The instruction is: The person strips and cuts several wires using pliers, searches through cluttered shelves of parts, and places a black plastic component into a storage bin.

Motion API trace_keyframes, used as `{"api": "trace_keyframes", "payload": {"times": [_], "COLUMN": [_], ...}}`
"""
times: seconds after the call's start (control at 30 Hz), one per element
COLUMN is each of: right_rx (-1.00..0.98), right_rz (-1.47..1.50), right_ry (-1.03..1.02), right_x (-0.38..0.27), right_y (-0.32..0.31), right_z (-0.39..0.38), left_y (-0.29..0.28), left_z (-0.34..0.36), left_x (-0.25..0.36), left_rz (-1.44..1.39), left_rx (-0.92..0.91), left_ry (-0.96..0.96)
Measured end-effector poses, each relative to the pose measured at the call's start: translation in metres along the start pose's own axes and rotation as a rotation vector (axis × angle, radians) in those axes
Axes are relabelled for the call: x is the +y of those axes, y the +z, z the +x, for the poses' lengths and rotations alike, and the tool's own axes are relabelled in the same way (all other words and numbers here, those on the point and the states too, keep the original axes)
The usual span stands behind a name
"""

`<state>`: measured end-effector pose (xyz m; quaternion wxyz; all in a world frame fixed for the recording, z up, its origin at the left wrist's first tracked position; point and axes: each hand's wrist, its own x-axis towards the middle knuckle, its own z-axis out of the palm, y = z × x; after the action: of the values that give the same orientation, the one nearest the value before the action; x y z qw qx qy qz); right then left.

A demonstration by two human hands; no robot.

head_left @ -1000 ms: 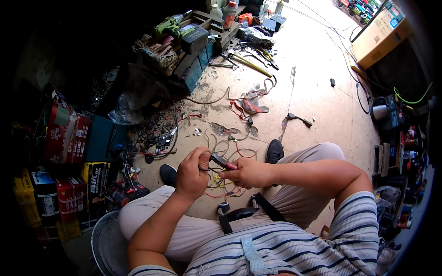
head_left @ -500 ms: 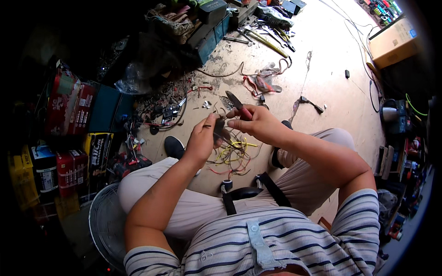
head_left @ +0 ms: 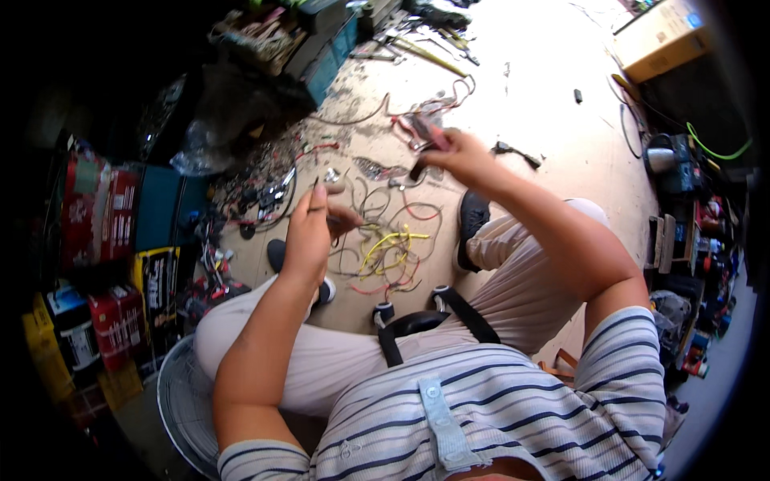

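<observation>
My right hand (head_left: 464, 156) is closed round the red handle of a knife (head_left: 433, 136), smeared by motion, above the floor ahead of me. A short dark piece (head_left: 416, 170) hangs by its fingertips; I cannot tell what it is. To the left, my left hand (head_left: 309, 228) is closed, pinching a thin dark wire (head_left: 318, 209) between thumb and fingers. Below and between the hands, a loose tangle of wires (head_left: 389, 252), yellow, red and dark, lies on the floor. Its link to the held wire is hard to make out.
Scraps and small parts (head_left: 257, 192) litter the floor at left, beside stacked boxes (head_left: 100, 208). Hand tools (head_left: 433, 56) lie farther off. A black connector lead (head_left: 517, 154) lies right of my right hand. A cardboard box (head_left: 662, 40) stands far right; a wire basket (head_left: 180, 393) is near left.
My hands were close together over the wires and have drawn apart. The right, with the knife, moved up and right; the left moved left. The whole view has shifted slightly.
</observation>
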<state>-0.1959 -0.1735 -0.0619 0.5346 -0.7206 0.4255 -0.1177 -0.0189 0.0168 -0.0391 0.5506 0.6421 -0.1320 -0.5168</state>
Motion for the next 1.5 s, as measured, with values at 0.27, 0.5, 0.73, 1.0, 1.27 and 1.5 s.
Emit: {"api": "trace_keyframes", "payload": {"times": [0.27,0.5,0.73,1.0,1.27,1.5], "right_rx": [-0.008,-0.547,-0.505,-0.372,-0.323,-0.475], "right_rz": [0.084,0.284,0.342,0.326,0.202,-0.078], "right_ry": [0.069,-0.026,0.035,-0.156,-0.366,-0.618], "right_x": [-0.016,-0.081,-0.096,-0.108,-0.109,-0.105], "right_y": [-0.018,0.026,0.036,0.022,0.007,0.013], "right_z": [-0.002,-0.04,-0.031,-0.029,-0.039,-0.052], "left_y": [-0.003,0.011,0.02,0.029,0.014,0.026], "left_z": [-0.004,0.001,0.011,0.008,0.025,0.016], "left_x": [0.037,0.058,0.07,0.069,0.01,-0.019], "left_rz": [-0.474,-0.821,-0.92,-0.28,-0.214,-0.675], "left_rx": [-0.089,-0.275,-0.284,-0.212,0.361,-0.191], "left_ry": [-0.014,-0.035,0.076,0.386,0.003,-0.42]}}
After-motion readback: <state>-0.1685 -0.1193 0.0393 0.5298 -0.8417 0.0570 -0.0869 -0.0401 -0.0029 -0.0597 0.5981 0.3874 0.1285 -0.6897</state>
